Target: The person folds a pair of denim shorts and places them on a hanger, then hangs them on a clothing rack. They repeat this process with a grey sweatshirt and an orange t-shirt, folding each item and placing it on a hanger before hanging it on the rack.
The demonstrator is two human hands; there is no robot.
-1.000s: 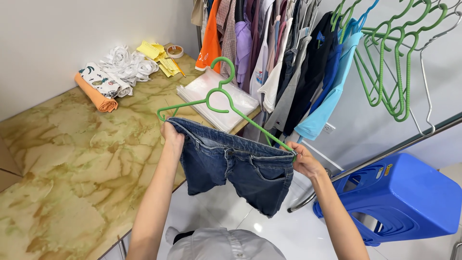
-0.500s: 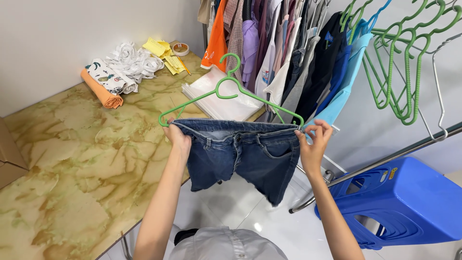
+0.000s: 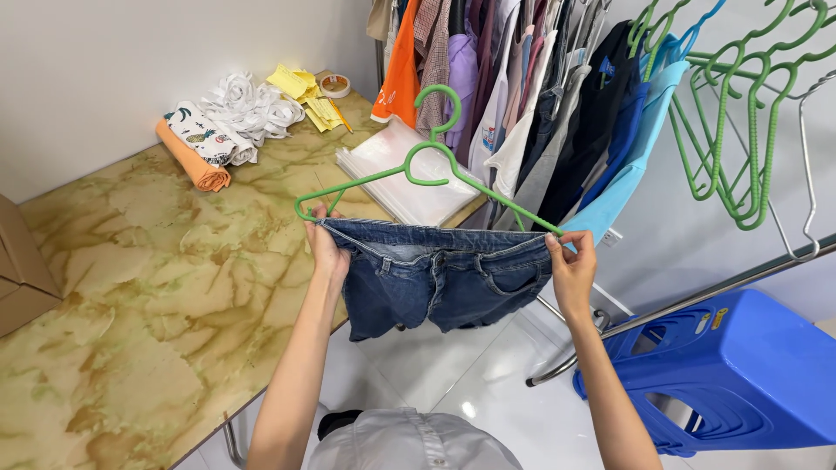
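Both hands are holding up a pair of denim shorts by the waistband, stretched flat between them. Left hand is pinching the left waist corner together with the end of a green plastic hanger; right hand is pinching the right corner against the hanger's other end. Fingers are curled closed on the fabric, not spread.

Handling, judged: the denim looks soft but thick, fairly light, hanging limp below the waistband, not slippery, not fragile. Best hold is probably the waistband corners or belt loops. The hanger looks thin, stiff and a bit springy, and could slip out of the waist.

Beyond the hands, on the marble-pattern counter, a flat stack of clear plastic bags is lying. Further out to the left: a rolled orange cloth, a white printed bundle, yellow paper slips, a tape roll. A brown cardboard box is sitting far left. Right of the hands a blue plastic stool is lying tipped over; small yellow and red stickers on it, too small to tell. Above, clothes on a rack and spare green hangers are hanging.
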